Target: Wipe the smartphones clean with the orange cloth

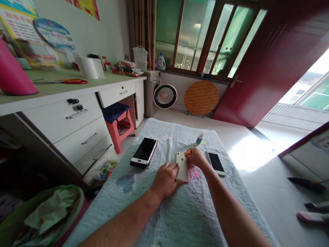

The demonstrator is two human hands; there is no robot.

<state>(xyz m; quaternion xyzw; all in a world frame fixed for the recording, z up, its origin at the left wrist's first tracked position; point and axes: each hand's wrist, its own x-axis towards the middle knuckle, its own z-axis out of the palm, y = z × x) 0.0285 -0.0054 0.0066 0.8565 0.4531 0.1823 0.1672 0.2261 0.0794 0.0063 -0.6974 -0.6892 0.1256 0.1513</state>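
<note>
A white smartphone [183, 168] lies back side up on the quilted cloth, its camera end pointing away from me. My left hand [166, 180] grips it along the left edge, with the thumb at the near end. Pinched in my right hand [197, 157] is a small orange cloth [188, 152], pressed on the phone's far right corner. Just beyond that hand stands a small spray bottle [199, 139] with a blue label. To the right lies another white phone [216, 162], screen up. A stack of phones [144, 151] rests on the left.
The light blue quilted cloth [154, 219] covers the surface under my arms. A white desk [84, 132] with drawers runs along the left, a red stool [118, 132] beneath it. A bin [81, 206] holding waste is at the lower left. Behind are a washing machine [151, 89] and round wooden tabletop [202, 97].
</note>
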